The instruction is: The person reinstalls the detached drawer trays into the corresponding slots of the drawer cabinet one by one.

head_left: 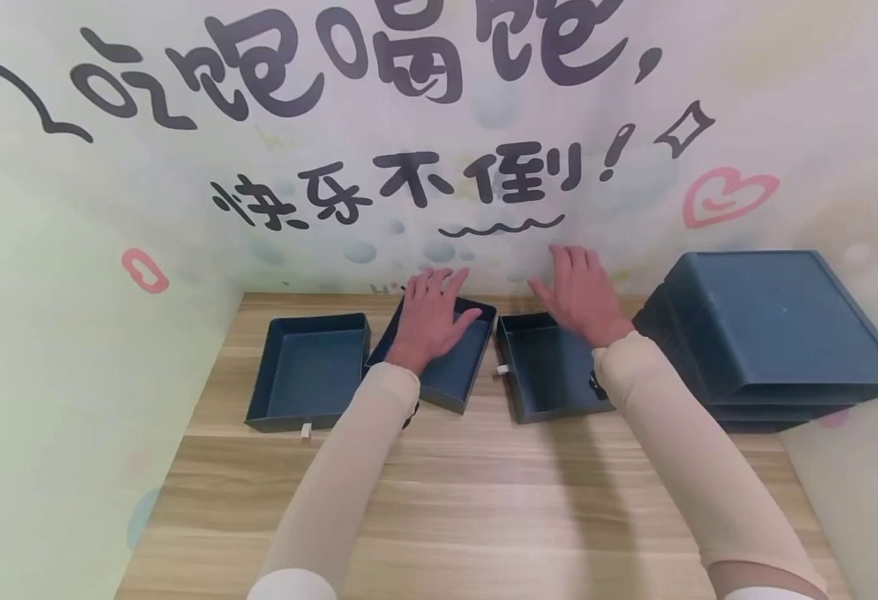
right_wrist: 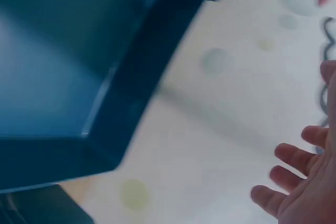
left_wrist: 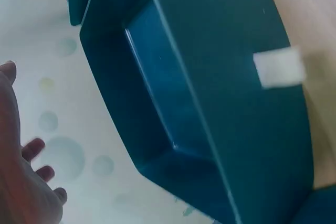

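Note:
Three shallow, dark blue square trays stand in a row by the wall. Over the angled middle tray [head_left: 455,362] is my left hand [head_left: 431,317], fingers spread toward the wall and holding nothing. Above the back of the right tray [head_left: 551,375] my right hand [head_left: 581,292] reaches out with extended fingers, also bare. In the left wrist view the left hand [left_wrist: 31,182] is beside a tray wall with a white tab [left_wrist: 280,67]. The right wrist view shows the right hand [right_wrist: 302,182] apart from a tray [right_wrist: 139,77], against the pale wall.
The left tray [head_left: 311,375] has a white tab [head_left: 307,431] at its front. A blue stacked drawer unit [head_left: 799,321] stands at the right, close to the right forearm. The wood-grain table [head_left: 476,508] meets a pale, lettered wall [head_left: 378,242] behind the trays.

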`<move>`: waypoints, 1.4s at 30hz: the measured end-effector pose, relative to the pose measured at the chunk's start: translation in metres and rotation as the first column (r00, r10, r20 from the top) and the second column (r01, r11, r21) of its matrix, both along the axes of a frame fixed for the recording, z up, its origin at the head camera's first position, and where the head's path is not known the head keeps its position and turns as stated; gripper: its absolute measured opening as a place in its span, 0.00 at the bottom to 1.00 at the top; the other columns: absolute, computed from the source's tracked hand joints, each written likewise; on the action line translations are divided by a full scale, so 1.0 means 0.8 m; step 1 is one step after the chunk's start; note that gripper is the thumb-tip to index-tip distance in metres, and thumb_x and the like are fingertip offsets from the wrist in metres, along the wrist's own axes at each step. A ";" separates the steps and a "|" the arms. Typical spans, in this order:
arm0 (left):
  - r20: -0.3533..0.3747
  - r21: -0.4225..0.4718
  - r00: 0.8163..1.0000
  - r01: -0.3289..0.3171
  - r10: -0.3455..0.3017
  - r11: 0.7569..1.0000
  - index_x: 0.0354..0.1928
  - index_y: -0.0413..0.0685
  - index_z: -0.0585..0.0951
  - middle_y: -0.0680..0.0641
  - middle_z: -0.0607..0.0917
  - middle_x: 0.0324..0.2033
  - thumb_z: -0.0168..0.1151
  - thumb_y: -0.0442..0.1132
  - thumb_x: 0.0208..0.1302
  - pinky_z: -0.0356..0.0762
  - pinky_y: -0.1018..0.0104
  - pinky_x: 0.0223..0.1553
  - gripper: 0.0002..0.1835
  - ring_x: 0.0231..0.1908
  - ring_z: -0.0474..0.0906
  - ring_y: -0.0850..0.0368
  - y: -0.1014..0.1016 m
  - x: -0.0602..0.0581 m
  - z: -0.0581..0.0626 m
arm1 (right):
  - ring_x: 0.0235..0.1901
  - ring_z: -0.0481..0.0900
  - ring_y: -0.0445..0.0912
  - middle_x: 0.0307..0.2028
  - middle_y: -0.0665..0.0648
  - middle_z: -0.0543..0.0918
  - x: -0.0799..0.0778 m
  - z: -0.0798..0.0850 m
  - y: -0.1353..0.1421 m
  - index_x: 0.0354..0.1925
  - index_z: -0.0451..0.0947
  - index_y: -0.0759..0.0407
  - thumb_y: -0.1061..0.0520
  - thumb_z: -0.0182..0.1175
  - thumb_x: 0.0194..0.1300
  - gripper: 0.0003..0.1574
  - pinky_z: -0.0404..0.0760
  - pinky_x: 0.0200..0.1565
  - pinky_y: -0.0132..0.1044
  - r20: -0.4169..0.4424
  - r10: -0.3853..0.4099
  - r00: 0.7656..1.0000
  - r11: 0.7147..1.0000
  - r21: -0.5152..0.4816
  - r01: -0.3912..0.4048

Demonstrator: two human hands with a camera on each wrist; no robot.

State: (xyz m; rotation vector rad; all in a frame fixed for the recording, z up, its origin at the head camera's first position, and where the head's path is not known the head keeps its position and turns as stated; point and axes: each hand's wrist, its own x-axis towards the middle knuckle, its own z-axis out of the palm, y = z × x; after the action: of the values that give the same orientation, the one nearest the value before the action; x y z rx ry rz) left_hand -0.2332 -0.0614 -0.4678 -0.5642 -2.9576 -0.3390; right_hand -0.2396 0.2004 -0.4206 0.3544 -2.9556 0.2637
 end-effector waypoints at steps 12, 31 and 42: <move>0.044 -0.007 0.998 0.041 -0.041 0.999 0.75 0.56 0.66 0.45 0.75 0.66 0.47 0.66 0.75 0.68 0.45 0.70 0.34 0.67 0.66 0.44 0.008 0.026 -0.032 | 0.63 0.64 0.71 0.69 0.77 0.61 0.027 0.055 -0.003 0.76 0.50 0.68 0.48 0.52 0.75 0.44 0.72 0.67 0.65 0.193 -0.078 0.978 0.985 -0.135 0.105; 0.167 0.072 0.974 0.142 -0.152 0.987 0.68 0.54 0.74 0.50 0.79 0.64 0.60 0.63 0.69 0.71 0.50 0.66 0.33 0.64 0.67 0.49 0.037 0.047 -0.052 | 0.73 0.56 0.68 0.76 0.77 0.49 0.043 0.107 0.036 0.80 0.40 0.65 0.44 0.49 0.77 0.48 0.59 0.74 0.67 0.406 -0.026 0.914 0.964 -0.233 0.131; 0.135 0.015 0.978 0.160 -0.161 0.987 0.60 0.56 0.80 0.52 0.79 0.59 0.64 0.63 0.67 0.72 0.55 0.64 0.27 0.62 0.67 0.51 0.048 0.056 -0.060 | 0.73 0.57 0.73 0.77 0.77 0.51 0.052 0.134 0.095 0.80 0.38 0.68 0.42 0.48 0.78 0.51 0.58 0.70 0.73 0.397 -0.054 0.916 0.949 -0.266 0.171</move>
State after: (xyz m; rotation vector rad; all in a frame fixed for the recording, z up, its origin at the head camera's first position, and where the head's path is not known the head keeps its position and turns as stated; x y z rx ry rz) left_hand -0.1887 -0.0229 -0.5159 -0.8142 -3.0469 -0.4144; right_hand -0.1978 0.2761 -0.3135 0.0952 -3.2258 0.8404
